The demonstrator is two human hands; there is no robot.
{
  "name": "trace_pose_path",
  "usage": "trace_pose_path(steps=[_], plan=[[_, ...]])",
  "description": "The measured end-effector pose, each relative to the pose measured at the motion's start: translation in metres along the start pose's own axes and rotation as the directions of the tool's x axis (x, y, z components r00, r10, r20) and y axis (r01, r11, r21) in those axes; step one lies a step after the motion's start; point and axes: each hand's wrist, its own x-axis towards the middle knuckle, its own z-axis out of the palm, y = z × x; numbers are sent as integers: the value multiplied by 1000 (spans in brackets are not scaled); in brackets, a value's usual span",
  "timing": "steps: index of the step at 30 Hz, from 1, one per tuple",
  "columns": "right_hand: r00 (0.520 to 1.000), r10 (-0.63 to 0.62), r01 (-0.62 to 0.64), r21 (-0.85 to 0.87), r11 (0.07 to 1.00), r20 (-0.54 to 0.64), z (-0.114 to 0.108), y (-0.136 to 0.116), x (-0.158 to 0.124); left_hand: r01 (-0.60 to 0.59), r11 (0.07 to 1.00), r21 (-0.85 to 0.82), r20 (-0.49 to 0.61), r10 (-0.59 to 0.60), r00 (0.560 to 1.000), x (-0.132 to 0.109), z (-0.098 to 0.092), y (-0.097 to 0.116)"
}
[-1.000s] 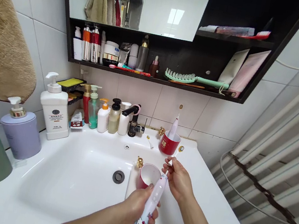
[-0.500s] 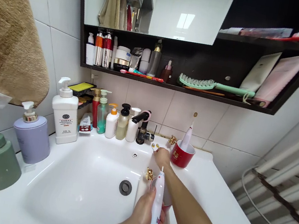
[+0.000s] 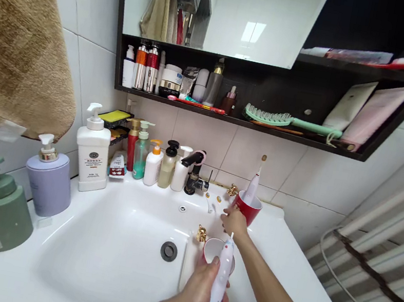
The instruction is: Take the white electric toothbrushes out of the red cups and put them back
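In my left hand (image 3: 202, 281) I grip an electric toothbrush handle (image 3: 219, 279) with a cartoon cat print. It stands upright with a bare shaft at its top. My right hand (image 3: 235, 223) is in front of a red cup (image 3: 251, 213), fingers loosely bent and a little apart, with nothing visible in them. Just left of its fingertips, a brush head (image 3: 209, 204) and a second brush head (image 3: 219, 199) lie on the white counter. In the red cup stands another electric toothbrush (image 3: 252, 190) with its head on. A second cup (image 3: 211, 246) is partly hidden behind my left hand.
The white sink (image 3: 111, 244) lies left of my hands, with a black faucet (image 3: 194, 173) behind. Pump bottles (image 3: 152, 168) line its back edge. A dark cabinet shelf (image 3: 231, 119) overhangs the counter. Gold ornaments (image 3: 202, 234) stand near the cups.
My right hand has drawn back to the right from the brush heads, which stay on the counter. The toothbrush handle in my left hand has shifted slightly right; the view has moved a little.
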Motion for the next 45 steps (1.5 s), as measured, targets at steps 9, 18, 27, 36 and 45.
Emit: trace_pose_path(steps=[9, 18, 27, 36, 45], plan=[[953, 51, -286, 832, 476, 299, -58, 16, -88, -84, 975, 208, 162, 51, 985, -19, 6, -11], [953, 58, -293, 855, 428, 298, -51, 18, -87, -86, 967, 239, 138, 54, 989, -14, 5, -7], [977, 10, -173, 773, 611, 212, -47, 18, -90, 36, 987, 157, 106, -53, 993, -15, 6, -7], [975, -9, -162, 739, 654, 221, -43, 17, -90, 2, 990, 144, 91, -16, 996, -14, 5, -8], [971, -18, -169, 740, 651, 238, -40, 14, -96, 4, 991, 133, 146, -23, 989, -13, 3, -3]])
